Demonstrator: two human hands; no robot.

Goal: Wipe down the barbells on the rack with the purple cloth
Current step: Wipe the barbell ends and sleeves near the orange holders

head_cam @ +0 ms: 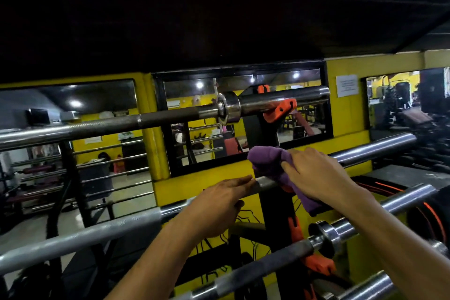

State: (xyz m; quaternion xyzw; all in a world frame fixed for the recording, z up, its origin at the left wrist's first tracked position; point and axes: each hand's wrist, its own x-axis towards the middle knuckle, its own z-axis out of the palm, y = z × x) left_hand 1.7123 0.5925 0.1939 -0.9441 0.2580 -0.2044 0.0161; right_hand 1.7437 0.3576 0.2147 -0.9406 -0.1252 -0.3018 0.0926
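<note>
Several steel barbells lie across a black rack with orange hooks [281,111]. The top barbell [136,120] runs left to right at head height. My right hand [314,173] grips the purple cloth [270,161], wrapped over the middle barbell [375,150] near its collar; the cloth's tail hangs down under my wrist. My left hand [219,204] holds the same bar's shaft just left of the cloth, fingers over the top and thumb below. A lower barbell [272,259] crosses beneath my forearms.
The yellow wall [345,114] behind the rack carries black-framed mirrors [202,143] that reflect the gym. A white notice [347,85] hangs at the right. Weight plates with orange stripes [431,212] sit at the lower right, and a black rack post [275,204] stands between the bars.
</note>
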